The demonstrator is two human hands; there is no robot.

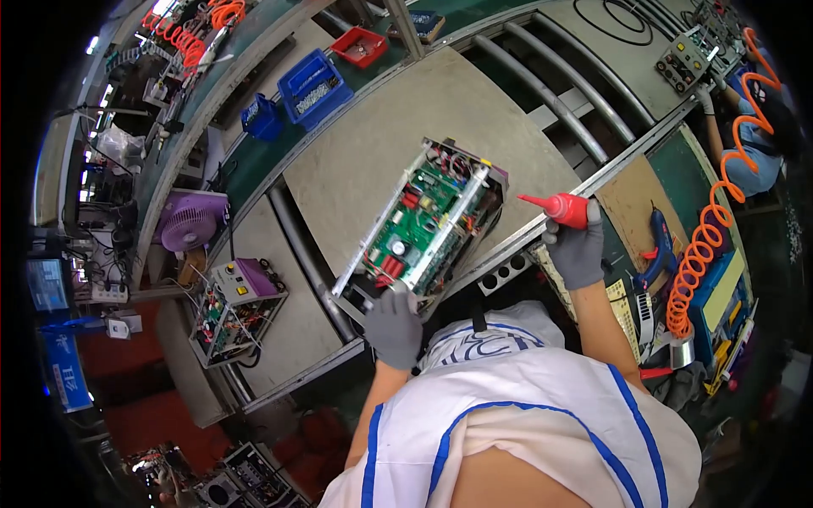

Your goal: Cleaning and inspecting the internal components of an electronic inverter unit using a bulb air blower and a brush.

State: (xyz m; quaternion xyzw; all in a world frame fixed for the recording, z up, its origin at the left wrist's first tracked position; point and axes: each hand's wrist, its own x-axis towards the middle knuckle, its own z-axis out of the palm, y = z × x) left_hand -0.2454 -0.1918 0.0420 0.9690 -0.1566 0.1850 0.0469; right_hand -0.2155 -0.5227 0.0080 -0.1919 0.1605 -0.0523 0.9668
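An electronic unit with its cover off lies on a pallet board (pixel 356 171) before me, its green circuit board (pixel 413 216) facing up between two metal rails (pixel 448 225). Red components and a round capacitor sit near its close end. My left hand (pixel 394 327), in a grey glove, has its fingers curled over that close end. My right hand (pixel 577 251), also gloved, holds a red squeeze bottle (pixel 571 211) beside the unit's right side. The bottle's pointed nozzle aims left toward the unit, apart from it.
Blue bins (pixel 314 89) of small fasteners and a red tray (pixel 359 47) stand beyond the conveyor. A second unit (pixel 238 308) is at left, near a purple fan (pixel 189 222). At right are a power screwdriver (pixel 657 251), an orange coiled hose (pixel 689 279) and a co-worker (pixel 749 152).
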